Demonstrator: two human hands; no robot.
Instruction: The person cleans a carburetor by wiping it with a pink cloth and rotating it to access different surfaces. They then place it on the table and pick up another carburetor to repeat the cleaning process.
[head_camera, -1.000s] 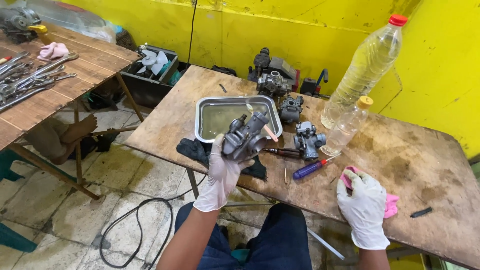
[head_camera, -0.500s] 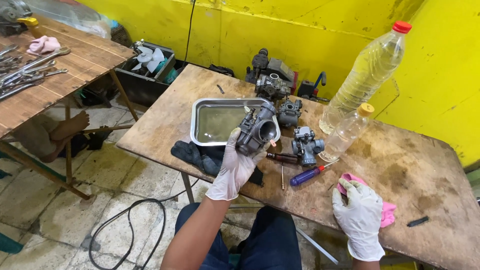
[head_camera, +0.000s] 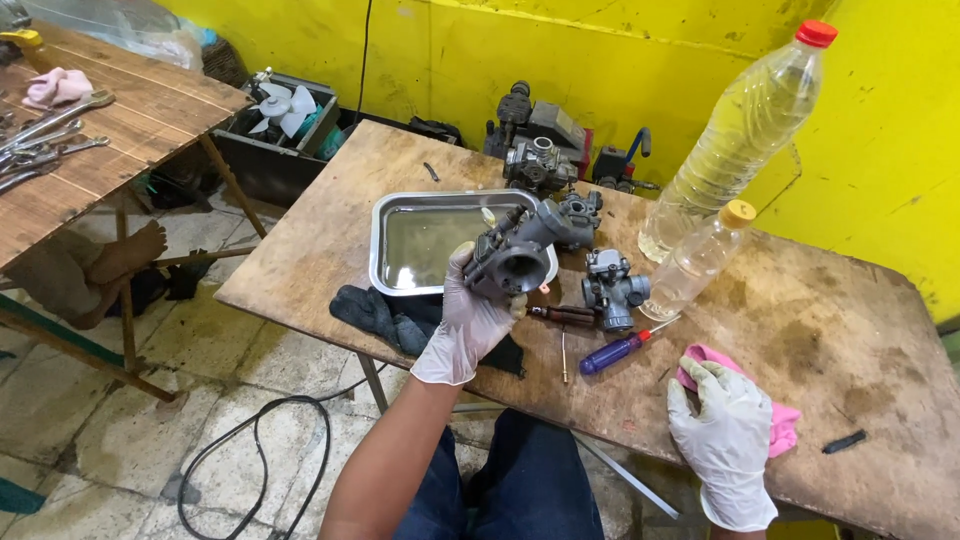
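The left hand grips the grey carburetor above the metal tray. The right hand presses flat on the pink cloth, right of the tray. A slippery glove could drop it, splashing the tray's liquid.

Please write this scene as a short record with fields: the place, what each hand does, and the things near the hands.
place: worn wooden table against a yellow wall
left hand: gloved, raised over the table, grip shut on a grey carburetor
right hand: gloved, resting on a pink cloth on the table
behind the carburetor: metal tray holding a little liquid
beside the tray: dark rag, second carburetor, blue-handled screwdriver
bottles: large one with red cap, small one with yellow cap, both upright
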